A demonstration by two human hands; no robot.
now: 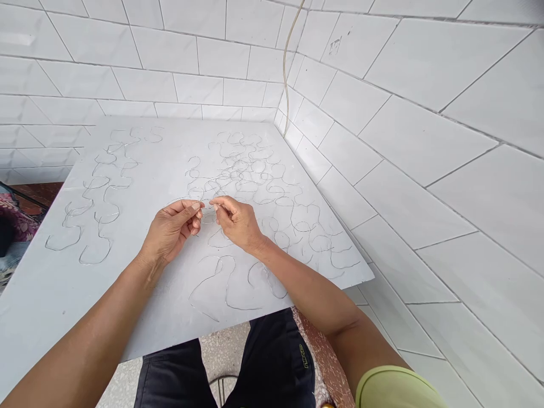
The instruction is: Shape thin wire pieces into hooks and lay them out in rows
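Observation:
Both hands meet over the middle of a white board (157, 294). My left hand (174, 226) pinches a thin wire (206, 207) between thumb and forefinger. From the other side, my right hand (237, 222) has its thumb and forefinger closed on the same wire, their tips a small gap from the left fingertips. The wire is so fine that its full shape is hard to make out. Beneath and behind the hands lies a loose spread of curved, S-shaped wires (259, 166). More bent wires (227, 280) lie nearer the front edge.
Along the board's left side runs a group of similar curved wires (102, 212). White tiled walls (238, 56) border the board at the back and right. A cable (285, 68) hangs down the corner. Patterned cloth (21, 218) is at the far left, below board level.

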